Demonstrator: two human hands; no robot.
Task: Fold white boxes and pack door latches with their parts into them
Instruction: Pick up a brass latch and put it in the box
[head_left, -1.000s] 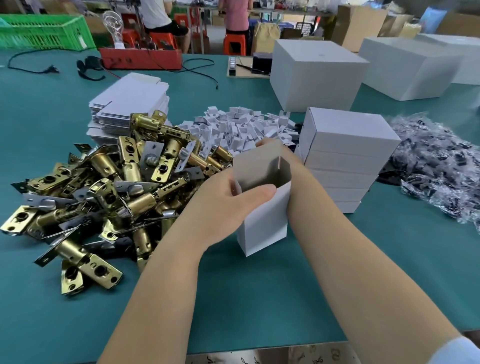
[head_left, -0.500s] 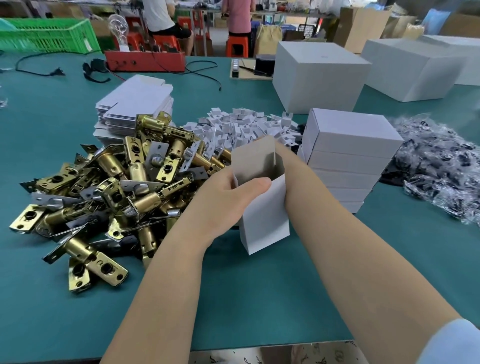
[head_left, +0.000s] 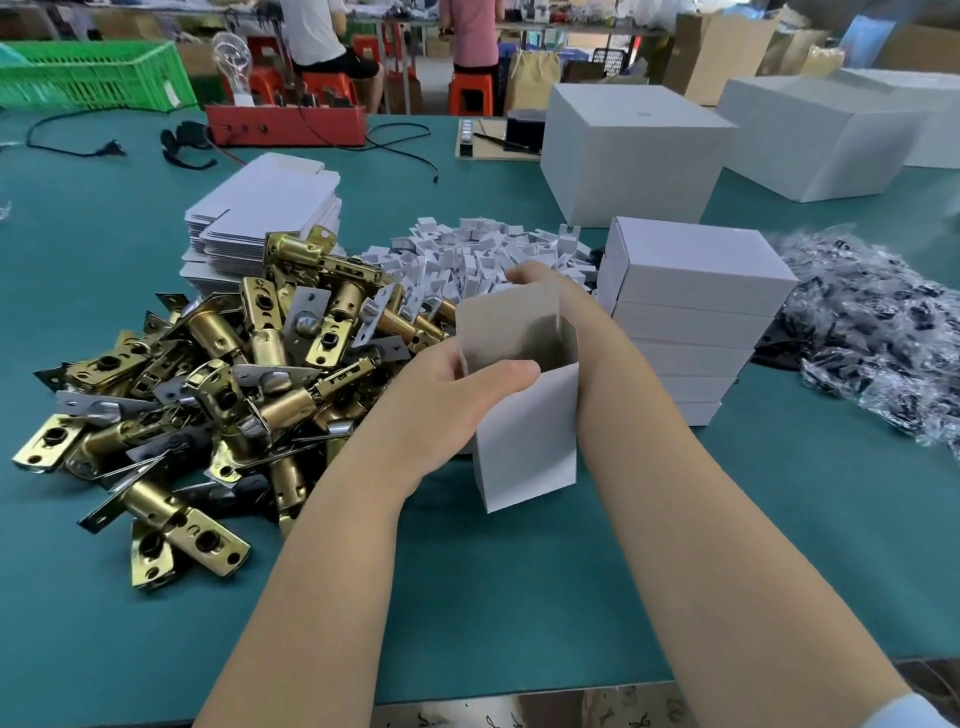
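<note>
White carton (head_left: 524, 421) stands upright at frame centre on the green table (head_left: 519, 582), open end up, so a latch can likely drop straight in. Left hand (head_left: 447, 400) grips its near left edge, thumb hooked over the rim. Right hand (head_left: 540, 283) reaches behind the raised flap; finger curl hidden, cannot tell. Brass door latches (head_left: 218, 374) heaped left, small white inserts (head_left: 478, 254) behind, finished boxes (head_left: 691, 312) stacked right, bagged parts (head_left: 883, 332) far right.
</note>
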